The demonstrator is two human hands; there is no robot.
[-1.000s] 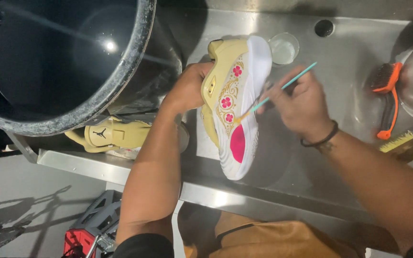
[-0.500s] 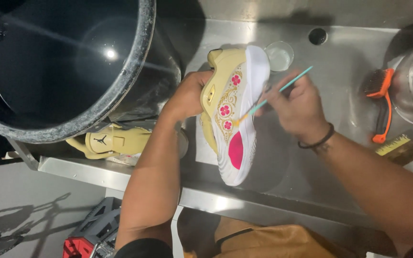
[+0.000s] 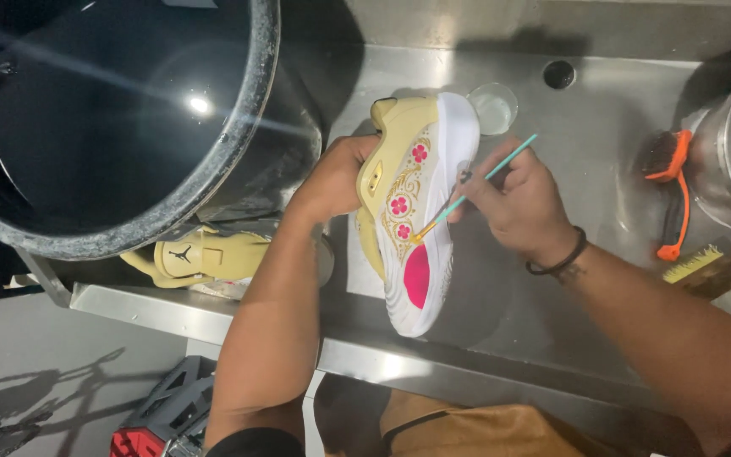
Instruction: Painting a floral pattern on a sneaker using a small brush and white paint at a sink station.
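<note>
Yellow-and-white sneaker (image 3: 420, 211): sole-side up over the steel sink counter (image 3: 602, 169), gripped at the upper by the left hand (image 3: 336, 178). Right hand (image 3: 513, 199): pinches a teal fine brush (image 3: 475, 188), tip on the sole's floral pattern. Black bucket (image 3: 129, 118) adjacent left.

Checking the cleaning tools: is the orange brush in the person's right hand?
No, the right hand holds a thin teal brush; the orange brush lies aside.

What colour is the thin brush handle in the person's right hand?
Teal, a slim handle held by the right hand; the head view shows it.
</note>
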